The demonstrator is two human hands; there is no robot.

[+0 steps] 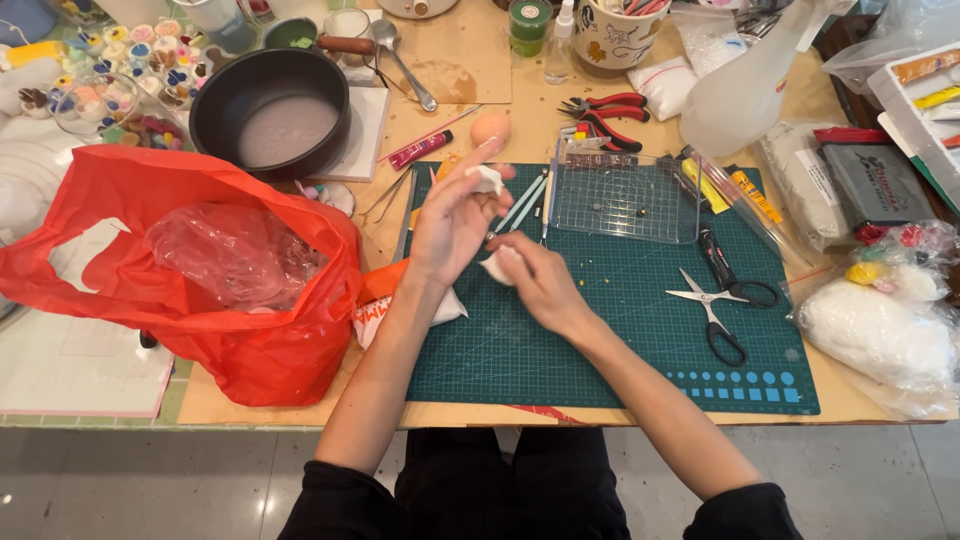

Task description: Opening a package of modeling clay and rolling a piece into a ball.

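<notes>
- Over the green cutting mat (620, 330), near its top-left corner: both hands raised just above the surface, close together.
- Left hand (452, 225): fingers pointing up toward 12 o'clock, fingertips pinched shut on a small white lump of clay (488, 178).
- Right hand (535, 280): at 4 o'clock from the left hand, almost touching it, fingers curled closed around a second white clay piece (497, 264) that shows at the knuckles.
- White packet (445, 305): lies under the left wrist at the mat's left edge, partly hidden.
- Red plastic bag (180, 260): at 9 o'clock from the hands, slumped open on the table, crumpled clear film inside.
- Black pan (270, 110): at 11 o'clock, beyond the bag, pale inside.
- Peach-coloured egg shape (490, 127): at 12 o'clock, just past the left fingertips, on bare table.
- Clear gridded plastic tray (625, 197): at 2 o'clock from the hands, on the mat's top edge.
- Red-handled pliers (605, 110): beyond the tray, at 1 o'clock.
- Scissors (715, 305): black handles, lying on the mat at 3 o'clock, well apart from the right hand.
- Bag of white stuffing-like material (880, 335): far 3 o'clock, off the mat's right edge.
- Spray bottle (745, 85): at 2 o'clock, tilted, near the table's far side.
</notes>
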